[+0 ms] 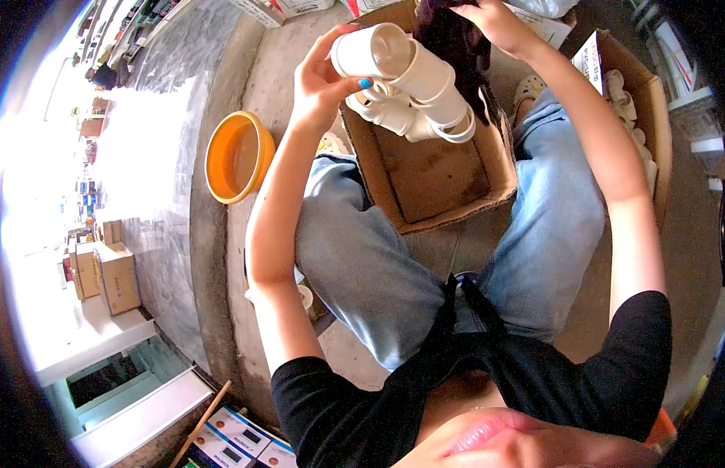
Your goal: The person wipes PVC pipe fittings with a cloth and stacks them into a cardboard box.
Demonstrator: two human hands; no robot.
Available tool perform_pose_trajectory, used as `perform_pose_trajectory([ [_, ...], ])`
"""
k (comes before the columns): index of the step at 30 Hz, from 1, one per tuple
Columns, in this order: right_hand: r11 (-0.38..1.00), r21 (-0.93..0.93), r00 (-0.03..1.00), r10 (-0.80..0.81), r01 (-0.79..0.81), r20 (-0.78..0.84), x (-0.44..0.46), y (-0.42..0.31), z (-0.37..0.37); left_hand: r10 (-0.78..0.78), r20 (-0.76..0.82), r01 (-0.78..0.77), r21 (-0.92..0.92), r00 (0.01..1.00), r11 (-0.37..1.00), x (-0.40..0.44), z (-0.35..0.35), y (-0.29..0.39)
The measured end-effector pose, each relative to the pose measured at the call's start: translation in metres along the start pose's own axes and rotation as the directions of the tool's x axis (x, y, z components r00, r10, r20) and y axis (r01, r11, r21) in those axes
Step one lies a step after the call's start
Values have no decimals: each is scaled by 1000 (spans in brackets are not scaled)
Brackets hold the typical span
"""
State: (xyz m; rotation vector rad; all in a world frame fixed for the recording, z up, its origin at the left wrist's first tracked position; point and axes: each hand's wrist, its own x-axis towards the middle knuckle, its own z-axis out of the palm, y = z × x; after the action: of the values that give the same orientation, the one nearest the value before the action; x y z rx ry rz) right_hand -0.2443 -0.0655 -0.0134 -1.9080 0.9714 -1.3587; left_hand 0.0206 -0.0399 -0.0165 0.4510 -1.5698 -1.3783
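Near the top centre, my left hand [323, 78] is closed around a cluster of white plastic pipe fittings [433, 86], its thumb lying against the nearest one. The fittings hang over an open cardboard box [425, 187] between my legs; the part of its bottom that shows has dark stains. My right hand [495, 23] grips a dark, crumpled cloth [448, 39] at the top edge of the view, just right of the fittings. The cloth hangs down beside them.
An orange basin [239, 157] stands on the floor at the left. At the right, another cardboard box [655, 117] holds several white fittings. Flat packaged boxes [238, 437] lie at the bottom left beside a wooden stick [202, 425]. Brown cartons [117, 277] stand farther left.
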Motion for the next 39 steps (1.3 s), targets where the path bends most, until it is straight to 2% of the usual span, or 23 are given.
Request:
perform_pose_trajectory([
  [5, 987, -161, 986, 7, 20, 164, -2, -4, -6, 9, 26, -11, 64, 1000, 998, -1, -1, -4],
  [8, 996, -85, 944, -5, 35, 330, -2, -18, -10, 0, 18, -1, 76, 1000, 997, -1, -3, -8],
  [9, 1000, 4, 943, 28, -31, 332, -4, -25, -9, -4, 15, 3, 78, 1000, 997, -1, -4, -8],
  [12, 993, 13, 950, 104, -113, 294, -4, -12, -9, -1, 16, -2, 167, 1000, 986, 0, -6, -11],
  [13, 998, -50, 944, 58, -44, 324, -4, -8, -11, 3, 16, -6, 178, 1000, 984, 0, -7, -13],
  [16, 989, -148, 963, 30, 10, 269, -5, -25, -7, 7, 9, -8, 181, 1000, 983, 1, -7, -14],
  [17, 993, 85, 973, 63, -84, 222, -6, -25, -2, 1, 2, -1, 164, 1000, 986, 0, -7, -14],
  [20, 992, 127, 1000, -1, 1, -3, -5, -17, -1, -1, -30, 5, 149, 1000, 989, 0, -6, -11],
  [21, 979, 204, 998, -11, 23, -61, -3, -17, -1, 0, -43, 6, 149, 999, 989, 0, -6, -10],
  [24, 955, -76, 957, -289, 287, -20, 1, -22, -6, -11, -53, 17, 112, 999, 994, 0, -4, -5],
  [25, 962, -18, 960, -273, 272, -69, -1, -24, -3, -9, -53, 14, 98, 999, 995, 1, -4, -5],
  [28, 917, 21, 916, -398, 399, -45, 1, -26, -4, -7, -50, 10, 67, 999, 998, 1, -4, -6],
  [32, 958, 170, 967, -246, 233, 63, 4, -15, -11, 13, -39, -11, 56, 999, 998, 1, -3, -5],
  [33, 967, 118, 970, -233, 224, 66, 1, -22, -10, 22, -37, -20, 55, 999, 998, 0, -3, -6],
  [36, 978, 204, 999, -39, 39, -5, 0, -21, -7, 17, -59, -14, 49, 998, 999, -1, -3, -6],
  [37, 982, 165, 996, -92, 90, 8, 0, -23, -7, 12, -61, -10, 44, 998, 999, -1, -4, -6],
  [39, 993, -98, 995, -65, 72, 70, -1, -26, -8, 4, -63, -2, 34, 998, 999, -1, -5, -6],
])
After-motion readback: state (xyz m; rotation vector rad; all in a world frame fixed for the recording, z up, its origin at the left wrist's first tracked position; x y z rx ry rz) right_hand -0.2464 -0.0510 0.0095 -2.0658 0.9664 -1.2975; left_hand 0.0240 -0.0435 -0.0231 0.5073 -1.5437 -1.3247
